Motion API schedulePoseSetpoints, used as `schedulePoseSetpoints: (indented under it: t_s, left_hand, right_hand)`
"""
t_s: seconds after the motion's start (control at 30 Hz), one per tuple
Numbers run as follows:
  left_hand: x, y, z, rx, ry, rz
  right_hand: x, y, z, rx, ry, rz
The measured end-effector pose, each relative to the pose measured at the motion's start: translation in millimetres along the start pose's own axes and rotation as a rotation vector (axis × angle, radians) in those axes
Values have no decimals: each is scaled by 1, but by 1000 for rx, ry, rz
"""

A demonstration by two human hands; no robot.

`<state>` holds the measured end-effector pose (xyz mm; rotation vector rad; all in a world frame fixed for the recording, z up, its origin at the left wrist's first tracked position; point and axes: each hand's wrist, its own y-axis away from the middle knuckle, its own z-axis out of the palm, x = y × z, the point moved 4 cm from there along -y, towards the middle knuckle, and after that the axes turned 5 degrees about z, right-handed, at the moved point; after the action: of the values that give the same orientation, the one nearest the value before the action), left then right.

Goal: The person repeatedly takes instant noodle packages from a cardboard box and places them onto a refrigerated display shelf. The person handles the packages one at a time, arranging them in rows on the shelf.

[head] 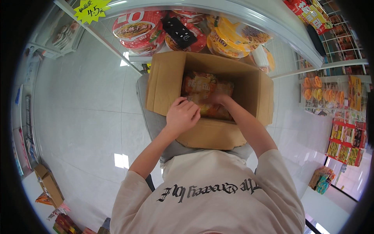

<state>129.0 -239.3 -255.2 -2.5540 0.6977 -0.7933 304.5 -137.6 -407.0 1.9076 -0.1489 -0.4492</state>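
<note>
An open cardboard box rests on my lap, its flaps folded outward. Inside lie several plastic-wrapped food packets with red and orange printing. My right hand reaches down into the box among these packets. It is blurred, and whether its fingers grip one cannot be made out. At the near left corner of the box is my left hand, fingers curled over the rim. Its fingertips are partly hidden, so a grip on the cardboard is not certain.
Directly ahead, a shelf holds red instant-noodle bowls, yellow noodle bowls and a black phone case. A wire rack with hanging goods stands right. Tiled floor lies left, with another cardboard box at lower left.
</note>
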Motion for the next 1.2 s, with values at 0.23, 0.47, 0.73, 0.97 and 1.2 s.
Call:
schedulePoseSetpoints:
  t_s: [0.23,0.47,0.73,0.97,1.2]
  left_hand:
    - [0,-1,-1,18,1,2]
    - [-1,2,2,-6,-12,-20]
    - [2,3,1,-28,-22,-21]
    - [3,2,2,-32,-26,-5]
    - [3,4,1,-70,-64,-12]
  right_hand:
    - [5,-17,24,-151,21,100]
    - [-27,16,10,386,534,-71]
    - [-41,13,34,410,601,-521]
    - [-18,-52,85,-217,419,-416]
    - [-25,-44,73,-292,309,-390]
